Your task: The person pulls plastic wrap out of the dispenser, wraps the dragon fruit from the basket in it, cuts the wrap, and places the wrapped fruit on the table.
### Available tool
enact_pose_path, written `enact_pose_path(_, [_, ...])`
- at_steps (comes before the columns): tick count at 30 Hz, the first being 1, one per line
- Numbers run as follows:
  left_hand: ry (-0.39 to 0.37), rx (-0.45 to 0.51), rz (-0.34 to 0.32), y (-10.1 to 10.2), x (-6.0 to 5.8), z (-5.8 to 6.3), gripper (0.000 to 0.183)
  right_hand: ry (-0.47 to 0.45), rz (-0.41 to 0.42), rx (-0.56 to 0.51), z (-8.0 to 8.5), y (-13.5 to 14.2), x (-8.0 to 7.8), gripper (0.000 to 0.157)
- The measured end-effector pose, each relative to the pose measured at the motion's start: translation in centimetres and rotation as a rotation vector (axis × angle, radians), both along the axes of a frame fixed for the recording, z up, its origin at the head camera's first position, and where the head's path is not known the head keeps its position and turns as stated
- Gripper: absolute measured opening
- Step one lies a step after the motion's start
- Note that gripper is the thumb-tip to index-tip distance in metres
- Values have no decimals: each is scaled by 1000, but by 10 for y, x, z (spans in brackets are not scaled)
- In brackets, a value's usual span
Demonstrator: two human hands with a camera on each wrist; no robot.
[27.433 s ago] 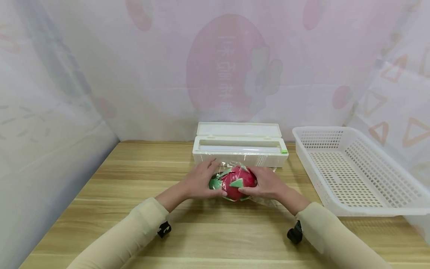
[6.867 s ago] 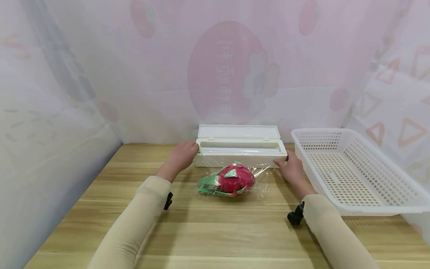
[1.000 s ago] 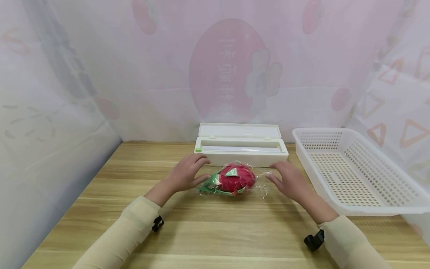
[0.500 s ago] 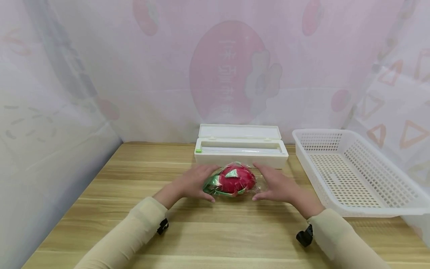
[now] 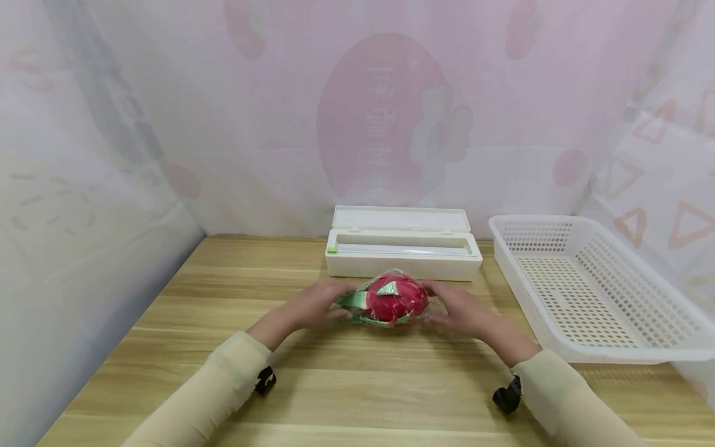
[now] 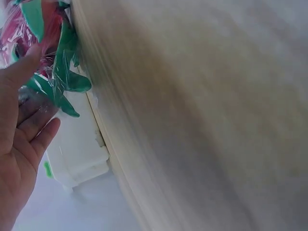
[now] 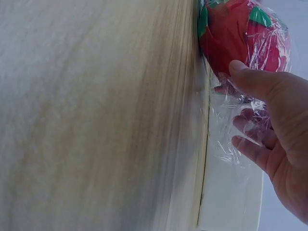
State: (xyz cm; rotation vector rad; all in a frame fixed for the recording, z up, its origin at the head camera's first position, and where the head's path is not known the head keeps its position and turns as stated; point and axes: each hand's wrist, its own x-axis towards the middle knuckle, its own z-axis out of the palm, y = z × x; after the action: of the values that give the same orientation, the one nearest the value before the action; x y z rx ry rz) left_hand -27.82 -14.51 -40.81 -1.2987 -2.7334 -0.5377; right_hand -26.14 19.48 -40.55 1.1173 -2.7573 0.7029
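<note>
A red dragon fruit (image 5: 395,298) with green leaf tips sits on the table, covered in clear plastic film. My left hand (image 5: 315,304) is at its leafy end. In the left wrist view, the thumb lies over the front of the fruit and the loosely spread fingers are behind the green leaves (image 6: 61,62). My right hand (image 5: 463,312) is at the rounded end. Its thumb reaches along the fruit in the right wrist view, with loose film (image 7: 231,130) in front of the slightly bent fingers. Behind the fruit stands a white cling film dispenser (image 5: 404,267), lid raised.
A green slider (image 5: 332,249) sits at the left end of the dispenser's cutter rail. To the right stands a white perforated plastic basket (image 5: 606,355). Printed cloth walls (image 5: 268,186) enclose the wooden table (image 5: 357,397) at the back and sides.
The hands have left the dispenser and come in to both ends of the fruit. The film is now separate from the dispenser, its loose ends drawn in. The slider has gone from right to left.
</note>
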Motion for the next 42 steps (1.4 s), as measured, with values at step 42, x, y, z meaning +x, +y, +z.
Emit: enact_pose_path(42, [-145, 139, 207, 0, -11, 0, 20, -109, -85, -228, 1, -9, 3, 17])
